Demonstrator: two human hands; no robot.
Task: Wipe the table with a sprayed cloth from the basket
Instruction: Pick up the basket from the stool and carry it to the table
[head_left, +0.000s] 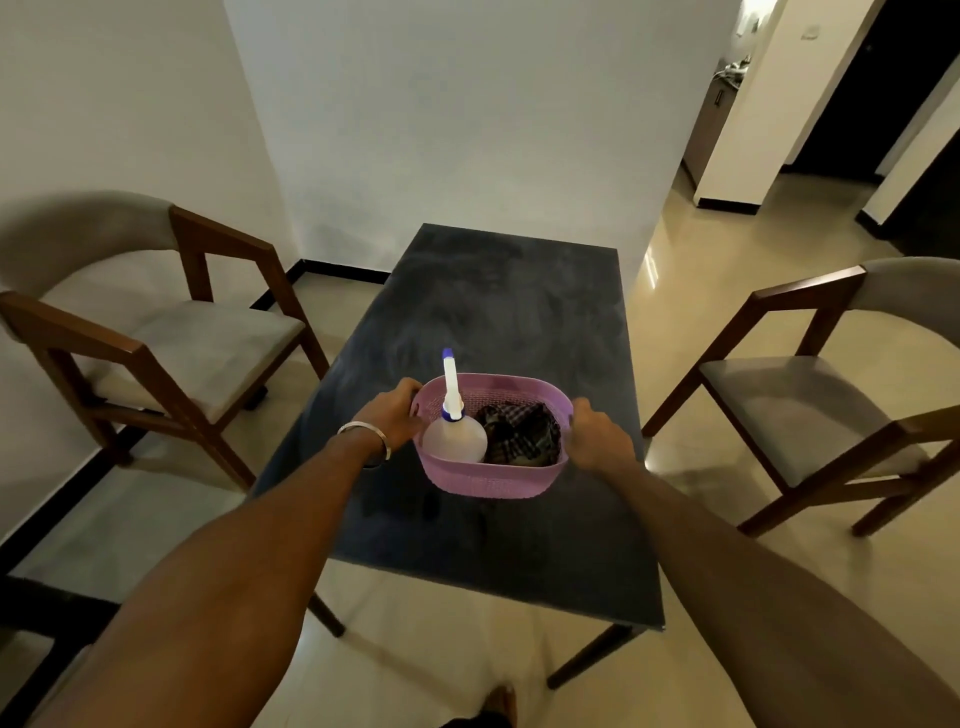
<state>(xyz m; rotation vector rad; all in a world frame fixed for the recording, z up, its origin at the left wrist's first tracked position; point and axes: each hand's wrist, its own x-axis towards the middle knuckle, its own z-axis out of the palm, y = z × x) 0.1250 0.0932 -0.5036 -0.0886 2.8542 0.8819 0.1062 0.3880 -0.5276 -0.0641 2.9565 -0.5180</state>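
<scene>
Pink basket (493, 480), dark checked cloth (522, 436), white-and-blue spray bottle (453, 421), dark grey table (498, 312)

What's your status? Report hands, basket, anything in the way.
Left hand and right hand each grip an end of the pink basket above the dark table. Spray bottle and checked cloth inside. Nothing in the way.

I see both arms stretched forward. My left hand (396, 413) and right hand (597, 435) grip with curled fingers.
</scene>
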